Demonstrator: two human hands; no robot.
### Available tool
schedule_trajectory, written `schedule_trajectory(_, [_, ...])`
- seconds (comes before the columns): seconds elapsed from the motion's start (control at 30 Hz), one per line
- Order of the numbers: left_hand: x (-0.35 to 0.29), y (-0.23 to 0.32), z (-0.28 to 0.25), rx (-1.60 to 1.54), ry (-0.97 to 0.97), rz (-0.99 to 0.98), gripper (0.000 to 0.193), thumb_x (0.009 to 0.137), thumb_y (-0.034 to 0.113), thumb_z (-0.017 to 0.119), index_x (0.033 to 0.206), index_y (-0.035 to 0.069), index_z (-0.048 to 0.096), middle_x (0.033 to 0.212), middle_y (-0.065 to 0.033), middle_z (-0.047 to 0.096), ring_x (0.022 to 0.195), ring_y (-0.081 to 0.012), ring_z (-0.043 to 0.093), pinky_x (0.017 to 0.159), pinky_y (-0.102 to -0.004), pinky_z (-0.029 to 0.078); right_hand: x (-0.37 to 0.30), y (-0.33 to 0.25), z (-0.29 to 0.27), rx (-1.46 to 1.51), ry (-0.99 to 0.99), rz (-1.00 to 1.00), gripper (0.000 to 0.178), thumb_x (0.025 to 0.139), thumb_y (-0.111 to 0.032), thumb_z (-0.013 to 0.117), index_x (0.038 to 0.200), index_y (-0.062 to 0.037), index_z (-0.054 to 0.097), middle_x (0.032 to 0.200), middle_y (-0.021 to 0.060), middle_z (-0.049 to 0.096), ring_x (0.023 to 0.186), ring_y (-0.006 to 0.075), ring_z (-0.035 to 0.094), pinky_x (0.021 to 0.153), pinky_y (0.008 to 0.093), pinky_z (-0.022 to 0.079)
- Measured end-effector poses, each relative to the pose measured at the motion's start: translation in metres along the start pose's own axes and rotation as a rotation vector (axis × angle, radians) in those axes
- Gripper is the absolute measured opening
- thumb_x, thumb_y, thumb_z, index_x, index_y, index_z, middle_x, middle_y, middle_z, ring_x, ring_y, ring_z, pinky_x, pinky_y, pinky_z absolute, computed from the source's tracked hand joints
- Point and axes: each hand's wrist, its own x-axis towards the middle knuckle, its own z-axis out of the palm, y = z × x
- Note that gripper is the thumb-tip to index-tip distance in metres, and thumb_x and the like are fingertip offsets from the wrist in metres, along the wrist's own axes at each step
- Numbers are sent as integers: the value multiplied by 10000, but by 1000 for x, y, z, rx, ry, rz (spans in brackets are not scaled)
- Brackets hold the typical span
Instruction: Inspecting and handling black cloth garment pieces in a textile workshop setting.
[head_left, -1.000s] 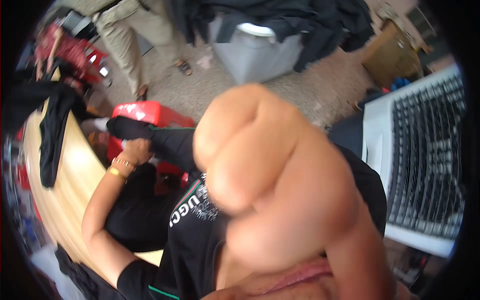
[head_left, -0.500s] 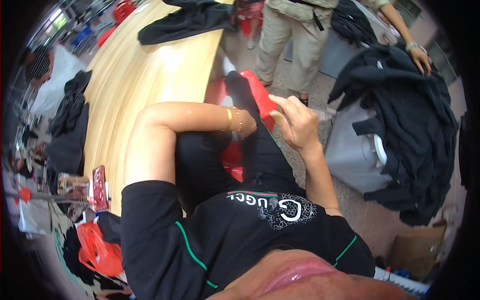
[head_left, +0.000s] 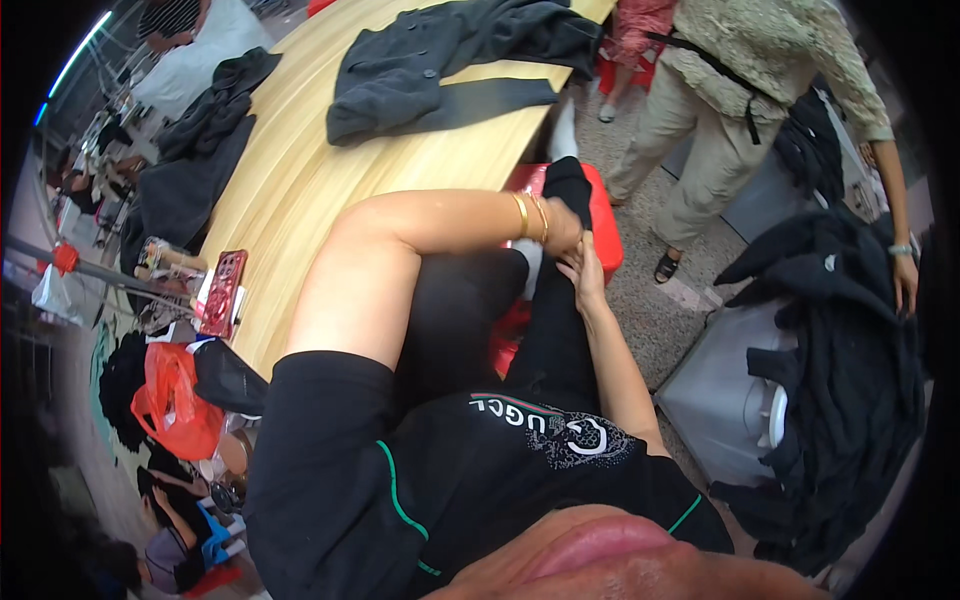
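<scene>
My left hand [head_left: 562, 230], with gold bracelets at the wrist, is curled closed above the black trouser leg [head_left: 560, 315] on my lap. Against it rests my right hand [head_left: 590, 268], its fingers bent in toward the left one. Whatever lies between the fingers is too small or hidden to name. Just beyond both hands is a red plastic stool [head_left: 605, 225]. A dark grey buttoned jacket [head_left: 400, 75] lies on the pale wooden table [head_left: 290, 190] ahead and to the left, out of reach of either hand.
At right, a heap of black garments [head_left: 850, 400] covers a grey bin [head_left: 715, 370]; a co-worker's hand [head_left: 905, 285] hangs beside it. That person [head_left: 690, 150] stands ahead. A red phone [head_left: 222, 290] sits at the table's left edge, above a red plastic bag [head_left: 175, 400].
My right hand, raised apart with thumb and finger out, has come down and left to meet my left hand. The view has shifted, showing more of the jacket.
</scene>
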Motion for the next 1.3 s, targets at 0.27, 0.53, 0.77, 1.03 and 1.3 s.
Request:
schedule_trajectory(0.27, [-119,-152,18,216,952,-1141,310,794,167,597,1091,100,649,1037,-155,644,989,-326,611,896,-468,426,4,28,-13,-19,-106,-129,371,984,-303,505,1203,-16,590,1129,114,635,1024,166,606,812,274,503])
schedule_trajectory(0.53, [-270,-224,2,-1295,1509,-1030,240,841,169,634,1006,-5,637,1034,-95,675,1001,-289,625,948,-406,455,4,29,-9,-28,-136,-171,317,976,-231,522,1208,-25,587,1102,94,644,972,137,612,762,242,506])
schedule_trajectory(0.77, [-329,-105,-59,-1849,2105,203,268,931,57,476,1173,-30,551,1272,-186,553,1249,-341,461,1116,-503,282,-8,-11,27,-64,-283,-200,419,948,-231,557,1309,-27,493,1074,78,656,931,124,618,722,222,482])
schedule_trajectory(1.03, [-308,17,21,-1413,318,-476,383,927,263,604,1216,12,592,1117,-69,640,1058,-147,575,954,-322,441,-14,-67,95,85,-668,-107,590,980,-383,457,1435,-35,313,1273,166,534,970,196,640,711,254,528])
schedule_trajectory(1.3, [-251,-89,-18,-993,721,-568,358,916,232,595,1206,23,594,1109,-92,647,1022,-181,595,907,-304,457,55,-22,133,-439,-255,-395,558,779,-297,736,1221,-18,541,983,77,571,788,132,568,620,268,480])
